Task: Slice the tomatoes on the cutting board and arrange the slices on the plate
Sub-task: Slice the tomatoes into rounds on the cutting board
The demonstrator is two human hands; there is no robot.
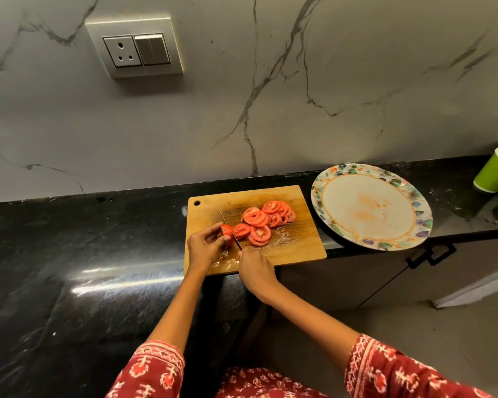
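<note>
A wooden cutting board [305,248] lies on the black counter. Several red tomato slices [263,222] are heaped at its middle. My left hand [206,247] pinches a small remaining tomato piece [227,230] at the board's left side. My right hand [255,270] grips the handle of a knife [227,225]; its thin blade runs up and left, pressed against the right face of the piece. A white plate [371,208] with a floral rim sits right of the board, holding only faint orange juice marks.
A green paper cup [496,175] stands at the far right of the black counter [84,254]. The marble wall behind carries a socket and switch panel [135,47]. The plate overhangs the counter's front edge above a cabinet handle [431,255].
</note>
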